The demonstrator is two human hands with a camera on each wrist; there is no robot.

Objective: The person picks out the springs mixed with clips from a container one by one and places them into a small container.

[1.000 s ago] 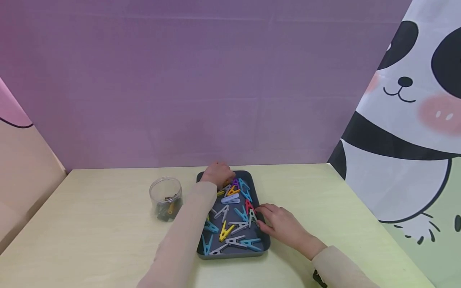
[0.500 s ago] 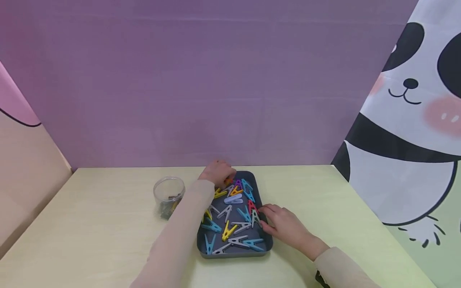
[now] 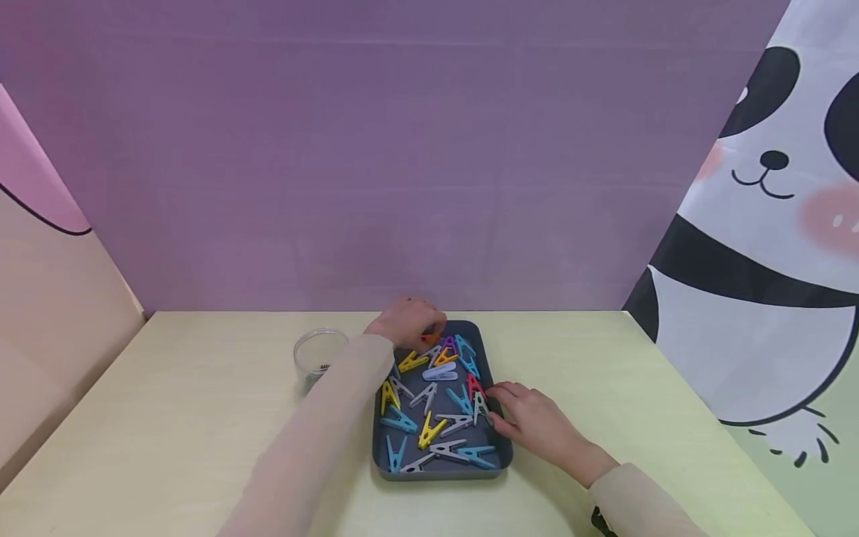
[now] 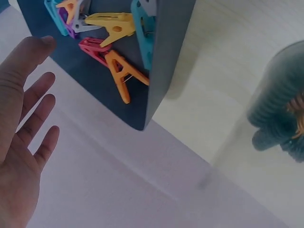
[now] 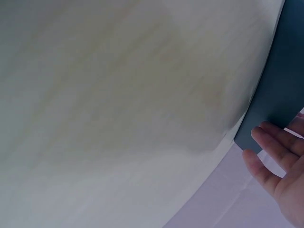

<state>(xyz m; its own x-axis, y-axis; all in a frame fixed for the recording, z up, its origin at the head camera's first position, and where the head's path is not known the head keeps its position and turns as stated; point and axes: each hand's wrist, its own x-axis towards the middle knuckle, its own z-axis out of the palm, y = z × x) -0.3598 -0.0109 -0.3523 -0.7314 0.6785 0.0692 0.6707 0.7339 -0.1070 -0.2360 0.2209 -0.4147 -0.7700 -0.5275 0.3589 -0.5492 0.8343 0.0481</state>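
Note:
A dark grey tray point(image 3: 439, 476) holds several plastic clothespins in blue, grey, yellow, orange, red and purple. My left hand point(image 3: 405, 322) hovers over its far-left corner. In the left wrist view the fingers are loosely spread beside the tray rim and hold nothing. Near them, a red clothespin point(image 4: 93, 49) and an orange clothespin point(image 4: 114, 61) lie together in the corner, with a yellow clothespin point(image 4: 116, 24) close by. My right hand point(image 3: 537, 421) rests its fingertips against the tray's right side, next to a pale green clothespin point(image 3: 479, 409).
Left of the tray, a clear round jar point(image 3: 312, 349) stands partly hidden behind my left sleeve; dark green and brown contents point(image 4: 278, 107) show inside it. The pale wooden table point(image 3: 201, 418) ends at a purple backdrop point(image 3: 429, 149).
My left hand and forearm have shifted left relative to the tray, uncovering more clothespins and hiding more of the jar. The right hand stays at the tray's side. The head view has turned slightly left.

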